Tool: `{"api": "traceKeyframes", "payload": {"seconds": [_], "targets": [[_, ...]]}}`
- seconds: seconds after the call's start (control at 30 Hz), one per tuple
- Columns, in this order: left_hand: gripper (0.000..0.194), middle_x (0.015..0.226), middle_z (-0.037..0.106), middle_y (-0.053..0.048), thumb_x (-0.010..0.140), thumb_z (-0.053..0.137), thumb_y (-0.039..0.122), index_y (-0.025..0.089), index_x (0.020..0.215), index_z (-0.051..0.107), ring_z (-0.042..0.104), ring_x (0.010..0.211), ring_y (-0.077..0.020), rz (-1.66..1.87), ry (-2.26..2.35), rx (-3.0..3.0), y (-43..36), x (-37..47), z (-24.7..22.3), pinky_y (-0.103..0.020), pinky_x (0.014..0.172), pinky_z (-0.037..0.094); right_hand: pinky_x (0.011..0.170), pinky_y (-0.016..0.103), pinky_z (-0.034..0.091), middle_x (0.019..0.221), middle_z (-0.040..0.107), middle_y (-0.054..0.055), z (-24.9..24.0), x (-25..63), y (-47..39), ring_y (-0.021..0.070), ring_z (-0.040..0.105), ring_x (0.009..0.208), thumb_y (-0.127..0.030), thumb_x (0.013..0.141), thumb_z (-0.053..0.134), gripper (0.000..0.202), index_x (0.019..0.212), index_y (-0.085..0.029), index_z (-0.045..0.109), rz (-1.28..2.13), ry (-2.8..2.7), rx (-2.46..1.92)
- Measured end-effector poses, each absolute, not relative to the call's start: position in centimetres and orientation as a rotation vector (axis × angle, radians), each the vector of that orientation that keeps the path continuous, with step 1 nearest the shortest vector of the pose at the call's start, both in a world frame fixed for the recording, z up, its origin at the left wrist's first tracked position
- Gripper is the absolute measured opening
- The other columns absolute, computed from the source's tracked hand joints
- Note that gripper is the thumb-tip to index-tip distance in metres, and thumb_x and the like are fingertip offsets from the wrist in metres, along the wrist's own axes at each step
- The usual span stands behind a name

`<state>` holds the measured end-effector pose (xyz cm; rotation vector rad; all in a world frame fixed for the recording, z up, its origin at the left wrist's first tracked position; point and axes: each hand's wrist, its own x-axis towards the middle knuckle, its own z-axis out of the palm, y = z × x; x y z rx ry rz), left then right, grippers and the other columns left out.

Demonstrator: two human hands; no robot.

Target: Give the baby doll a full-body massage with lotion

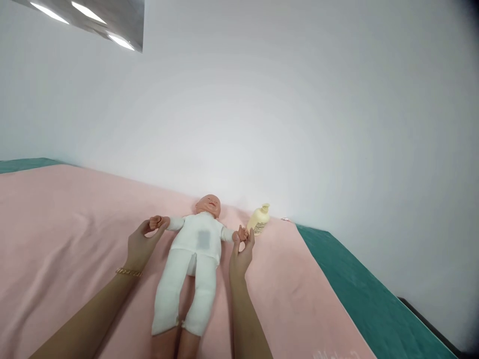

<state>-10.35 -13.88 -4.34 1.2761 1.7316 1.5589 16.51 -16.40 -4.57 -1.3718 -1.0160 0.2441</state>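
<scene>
A baby doll (198,239) in a white cloth suit lies on its back on a pink blanket (288,279), its head toward the wall and its bare feet toward me. My left hand (144,243), with a gold bracelet at the wrist, is closed around one of the doll's hands, thumb on top. On the other side my right hand (241,257) pinches the doll's other hand between thumb and fingers. Both doll arms are stretched out sideways. Just beyond my right fingertips stands a pale yellow pump bottle (259,219).
A white wall (239,109) rises right behind the doll's head. Green cloth (348,269) shows under the blanket at the right and far left. A small white item (285,219) lies at the blanket's back edge. A shiny panel (108,22) hangs at upper left.
</scene>
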Motion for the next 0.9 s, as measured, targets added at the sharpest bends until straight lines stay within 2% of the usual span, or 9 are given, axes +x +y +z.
{"api": "traceKeyframes", "payload": {"seconds": [0.1, 0.27, 0.33, 0.5, 0.6, 0.7, 0.77, 0.83, 0.9], "targets": [[0.040, 0.099, 0.072, -0.006, 0.074, 0.064, 0.053, 0.022, 0.100, 0.063, 0.067, 0.095, -0.0265, 1.458, 1.831, 1.286, -15.9, -10.8, -4.8, -0.035, 0.080, 0.050, 0.101, 0.040, 0.045, 0.142, 0.052, 0.015, -5.3, 16.3, -18.7, 0.0252, 0.053, 0.127, -0.048, 0.092, 0.045, 0.067, 0.150, -0.018, 0.031, 0.262, -1.021, -1.408], [0.071, 0.112, 0.071, -0.013, 0.075, 0.063, 0.054, 0.019, 0.133, 0.045, 0.068, 0.097, -0.0292, 1.318, 1.948, 1.335, -18.2, -11.6, -5.2, -0.036, 0.076, 0.052, 0.101, 0.038, 0.046, 0.153, 0.037, 0.013, -7.0, 16.5, -21.7, 0.0263, 0.045, 0.136, -0.047, 0.091, 0.049, 0.072, 0.153, -0.021, 0.024, 0.326, -1.096, -1.463], [0.071, 0.116, 0.070, -0.014, 0.076, 0.061, 0.054, 0.019, 0.135, 0.042, 0.069, 0.098, -0.0291, 1.267, 1.912, 1.409, -18.7, -11.9, -5.5, -0.036, 0.077, 0.052, 0.102, 0.040, 0.046, 0.152, 0.040, 0.015, -7.7, 16.7, -22.5, 0.0283, 0.047, 0.134, -0.046, 0.090, 0.049, 0.070, 0.151, -0.019, 0.029, 0.331, -1.150, -1.515], [0.063, 0.123, 0.067, -0.016, 0.082, 0.050, 0.047, 0.015, 0.136, 0.042, 0.067, 0.103, -0.0315, 1.143, 1.886, 1.591, -18.9, -12.2, -6.7, -0.040, 0.080, 0.053, 0.095, 0.045, 0.047, 0.133, 0.057, 0.022, -8.8, 17.0, -23.2, 0.0334, 0.058, 0.118, -0.036, 0.088, 0.044, 0.065, 0.146, -0.007, 0.037, 0.335, -1.250, -1.662], [0.065, 0.130, 0.061, -0.020, 0.084, 0.045, 0.046, 0.010, 0.138, 0.041, 0.061, 0.116, -0.0329, 1.251, 1.923, 1.642, -19.9, -12.5, -6.8, -0.042, 0.089, 0.051, 0.102, 0.048, 0.041, 0.134, 0.055, 0.025, -8.7, 17.0, -23.0, 0.0371, 0.051, 0.124, -0.037, 0.084, 0.050, 0.069, 0.142, -0.002, 0.040, 0.236, -1.236, -1.682], [0.064, 0.136, 0.056, -0.018, 0.087, 0.042, 0.051, 0.013, 0.138, 0.044, 0.058, 0.119, -0.0331, 1.367, 1.985, 1.684, -22.7, -12.9, -6.4, -0.044, 0.093, 0.050, 0.105, 0.050, 0.037, 0.135, 0.052, 0.028, -8.5, 17.0, -22.8, 0.0395, 0.046, 0.127, -0.043, 0.084, 0.051, 0.072, 0.140, 0.001, 0.042, 0.198, -1.176, -1.688], [0.063, 0.130, 0.059, -0.018, 0.086, 0.042, 0.054, 0.014, 0.134, 0.047, 0.062, 0.111, -0.0329, 1.370, 2.009, 1.711, -25.3, -13.3, -6.4, -0.045, 0.089, 0.052, 0.102, 0.050, 0.039, 0.133, 0.052, 0.029, -8.4, 17.0, -22.7, 0.0397, 0.046, 0.125, -0.048, 0.086, 0.049, 0.072, 0.139, 0.001, 0.043, 0.185, -1.133, -1.694], [0.058, 0.119, 0.064, -0.016, 0.084, 0.042, 0.056, 0.015, 0.124, 0.053, 0.065, 0.101, -0.0304, 1.379, 1.997, 1.727, -28.2, -13.6, -6.9, -0.040, 0.077, 0.055, 0.097, 0.048, 0.042, 0.130, 0.052, 0.029, -8.4, 17.1, -22.7, 0.0382, 0.050, 0.119, -0.051, 0.088, 0.045, 0.072, 0.138, 0.000, 0.043, 0.180, -1.095, -1.698], [0.051, 0.086, 0.067, -0.010, 0.080, 0.045, 0.059, 0.018, 0.108, 0.057, 0.067, 0.072, -0.0250, 1.352, 1.986, 1.665, -31.0, -13.5, -7.7, -0.033, 0.058, 0.053, 0.092, 0.045, 0.045, 0.127, 0.053, 0.028, -8.5, 17.2, -22.6, 0.0356, 0.054, 0.112, -0.052, 0.089, 0.041, 0.071, 0.138, 0.000, 0.043, 0.183, -1.070, -1.700]]}}
